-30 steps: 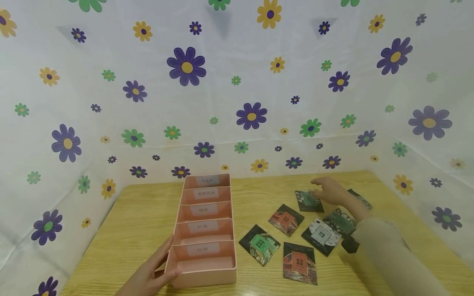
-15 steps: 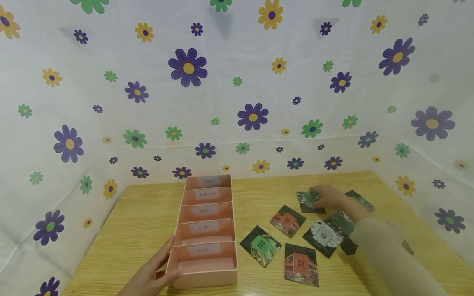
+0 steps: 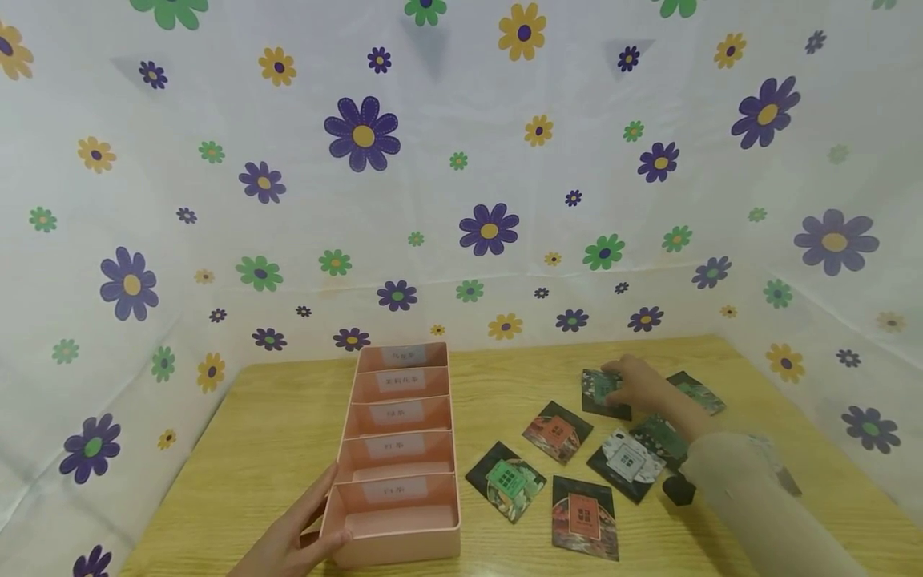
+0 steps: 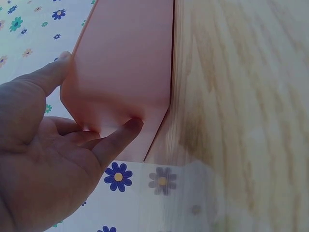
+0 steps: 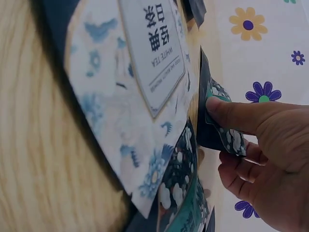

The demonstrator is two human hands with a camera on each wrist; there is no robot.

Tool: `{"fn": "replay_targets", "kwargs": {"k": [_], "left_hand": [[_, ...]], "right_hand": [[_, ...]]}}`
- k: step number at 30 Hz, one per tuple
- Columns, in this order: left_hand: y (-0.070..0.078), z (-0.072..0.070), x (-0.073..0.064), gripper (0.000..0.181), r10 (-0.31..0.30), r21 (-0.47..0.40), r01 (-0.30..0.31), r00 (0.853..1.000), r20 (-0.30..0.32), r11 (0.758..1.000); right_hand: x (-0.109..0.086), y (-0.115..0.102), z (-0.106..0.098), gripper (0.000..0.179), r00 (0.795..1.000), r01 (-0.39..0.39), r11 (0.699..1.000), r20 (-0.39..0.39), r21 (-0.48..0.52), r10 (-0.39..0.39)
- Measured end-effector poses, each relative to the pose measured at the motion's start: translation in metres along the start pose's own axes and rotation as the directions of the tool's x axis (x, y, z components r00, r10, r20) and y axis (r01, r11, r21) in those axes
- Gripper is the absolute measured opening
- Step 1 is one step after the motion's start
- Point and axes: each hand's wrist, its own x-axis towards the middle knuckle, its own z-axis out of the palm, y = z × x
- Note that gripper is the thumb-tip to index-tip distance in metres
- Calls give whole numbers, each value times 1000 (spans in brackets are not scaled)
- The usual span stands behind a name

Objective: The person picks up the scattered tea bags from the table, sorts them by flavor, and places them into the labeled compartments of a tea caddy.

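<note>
Pinching between thumb and fingers, your right hand holds the dark floral packet, which is to the right of the pink box, beside its far half. Your left hand grips this box at its near left corner. The box has 5 compartments with labels. Nearest to its right side lies the green packet; farther right from it are 2 red packets and the white packet.

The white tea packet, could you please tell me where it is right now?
In the head view, the white tea packet lies to the right of the pink box, between the nearer red packet and a dark green packet.
</note>
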Motion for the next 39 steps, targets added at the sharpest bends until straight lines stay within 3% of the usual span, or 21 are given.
{"fn": "replay_targets", "kwargs": {"k": [8,17,20,25,30,39], "left_hand": [[0,-1,0,85,23,6,-23,1000,9,1000],[1,1,1,86,-9,1,9,1000,2,1000],[0,1,1,86,-22,-3,22,1000,-2,1000],[-1,0,1,86,6,-7,-6,1000,4,1000],[-1,1,0,86,19,-5,-19,1000,-1,1000],[0,2,0,85,25,17,-24,1000,-18,1000]], "right_hand": [[1,5,-1,49,997,37,997,-68,61,-33],[-6,9,-7,43,991,92,986,-105,138,-78],[-8,8,-11,40,991,91,981,-115,171,-72],[-11,7,-17,37,988,40,973,-156,228,-4],[-14,0,-24,38,981,-7,940,-182,341,73],[-20,-20,-32,40,974,61,920,-224,387,29]]}}
